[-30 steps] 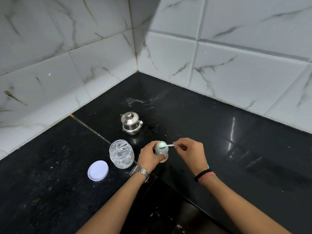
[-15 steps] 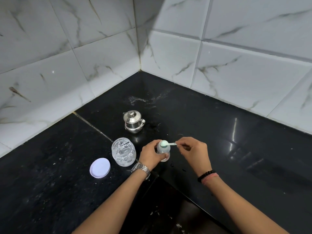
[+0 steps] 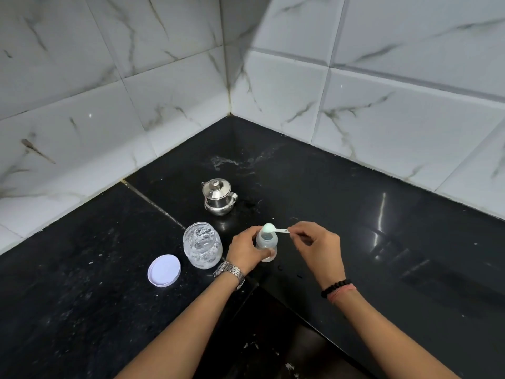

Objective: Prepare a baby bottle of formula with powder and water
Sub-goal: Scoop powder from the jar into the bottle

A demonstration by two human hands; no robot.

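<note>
Formula powder fills the pale bowl of a small white scoop (image 3: 274,229), which is held level right above the open mouth of the baby bottle (image 3: 266,245). No brand, label or writing can be read on any thing in view. The surface is a black polished stone counter (image 3: 382,242) with faint white specks and a thin joint line running across it; it sits in a corner between two walls of white tiles (image 3: 410,119) with grey marble veins. From left to right: a round white lid (image 3: 164,270) lies flat on the counter with its inside up, apart from its jar. Just beside it stands the clear jar (image 3: 202,244), open, with white powder clinging to the inside of the wall. Behind the jar, nearer to the corner, stands a small steel pot (image 3: 218,196) with its lid on (it looks like a little kettle with a spout). Then comes the left hand (image 3: 244,248), with a metal watch (image 3: 229,272) on the wrist; its fingers are curled round the bottle, which stands upright on the counter near the front edge. The right hand (image 3: 317,246), wearing a black bead bracelet (image 3: 336,287) and a reddish thread, pinches the end of the scoop's handle between thumb and fingertips. Some small dark drops lie on the counter just in front of the bottle.
</note>
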